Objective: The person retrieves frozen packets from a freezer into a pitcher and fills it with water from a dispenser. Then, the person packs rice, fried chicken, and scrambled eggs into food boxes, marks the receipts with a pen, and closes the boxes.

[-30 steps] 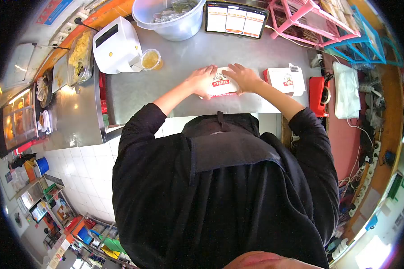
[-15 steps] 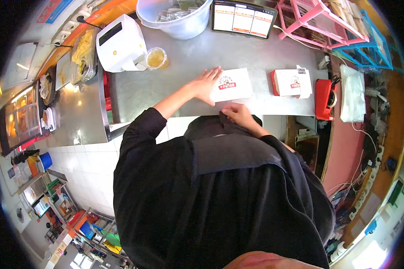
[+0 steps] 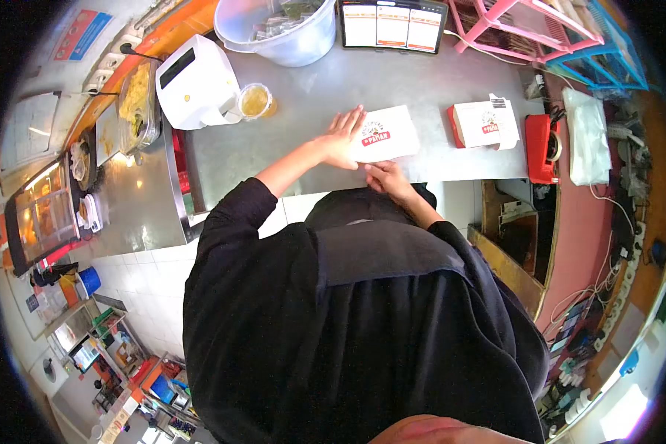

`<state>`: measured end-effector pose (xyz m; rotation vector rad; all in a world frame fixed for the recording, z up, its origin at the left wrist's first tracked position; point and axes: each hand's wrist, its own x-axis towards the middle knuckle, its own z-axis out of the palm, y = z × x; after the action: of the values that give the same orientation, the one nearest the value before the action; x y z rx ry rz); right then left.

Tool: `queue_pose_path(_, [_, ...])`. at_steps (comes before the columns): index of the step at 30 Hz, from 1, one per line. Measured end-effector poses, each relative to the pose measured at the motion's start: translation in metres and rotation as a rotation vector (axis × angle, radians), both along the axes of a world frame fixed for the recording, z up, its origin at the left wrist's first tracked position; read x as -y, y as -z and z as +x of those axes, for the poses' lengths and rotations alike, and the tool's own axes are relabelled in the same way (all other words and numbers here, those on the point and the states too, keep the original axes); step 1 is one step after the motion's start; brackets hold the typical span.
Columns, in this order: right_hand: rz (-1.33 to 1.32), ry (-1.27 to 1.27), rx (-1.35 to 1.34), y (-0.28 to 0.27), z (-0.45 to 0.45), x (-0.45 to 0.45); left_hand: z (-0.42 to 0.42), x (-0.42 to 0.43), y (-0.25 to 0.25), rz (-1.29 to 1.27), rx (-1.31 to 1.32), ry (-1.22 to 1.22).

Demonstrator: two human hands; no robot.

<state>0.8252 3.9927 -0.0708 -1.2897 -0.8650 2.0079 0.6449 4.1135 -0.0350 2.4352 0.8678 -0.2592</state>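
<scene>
A white cardboard food box (image 3: 401, 135) with a red printed label lies on the steel counter in front of me. My left hand (image 3: 339, 139) rests on its left side with fingers stretched out, holding nothing. My right hand (image 3: 389, 180) is at the box's front edge, near the counter's edge. Its fingers are curled and the index fingertip points toward the box's front left corner. Whether it grips anything is hidden. A second box (image 3: 488, 124) of the same print, with a paper slip over its right side, stands further right.
Behind are a clear plastic tub (image 3: 303, 41) of small packets, a tablet (image 3: 392, 26) and a pink rack (image 3: 518, 33). A white printer (image 3: 197, 83) and a cup of yellow liquid (image 3: 256, 101) stand left. A red tape dispenser (image 3: 542, 152) and plastic bags (image 3: 587, 140) lie right.
My right hand has let go of the dark cloth-like piece under its fingers and moved up to the box's front edge. My left hand stays on the box. The view has shifted slightly.
</scene>
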Motion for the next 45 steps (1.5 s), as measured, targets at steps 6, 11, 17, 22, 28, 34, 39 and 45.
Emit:
queue_pose_path(6, [0.8,-0.278,1.045,-0.099,0.068,-0.032,0.006,0.011,0.003,0.078,-0.056,-0.062])
queue_pose_path(11, [1.329,-0.806,1.217,-0.08,0.07,-0.088,0.003,0.012,0.014,0.188,0.058,-0.057])
queue_pose_path(17, [1.316,-1.0,1.087,-0.042,0.072,-0.098,-0.004,0.015,0.007,0.185,0.146,-0.064])
queue_pose_path(22, [1.33,-0.94,1.058,-0.046,0.072,-0.091,0.001,0.018,0.011,0.245,0.155,-0.101])
queue_pose_path(28, [1.484,-0.851,1.045,-0.018,0.078,-0.099,0.027,0.05,0.02,0.258,0.549,-0.269])
queue_pose_path(34, [1.304,-0.271,0.91,0.017,0.086,-0.066,0.039,0.052,0.029,0.572,0.308,-0.143])
queue_pose_path(39, [0.575,0.024,0.799,0.037,0.087,-0.006,0.05,0.038,0.015,0.491,0.232,-0.093])
queue_pose_path(45, [0.313,0.283,0.67,-0.023,0.096,-0.048,0.057,0.032,0.005,0.44,0.239,-0.107])
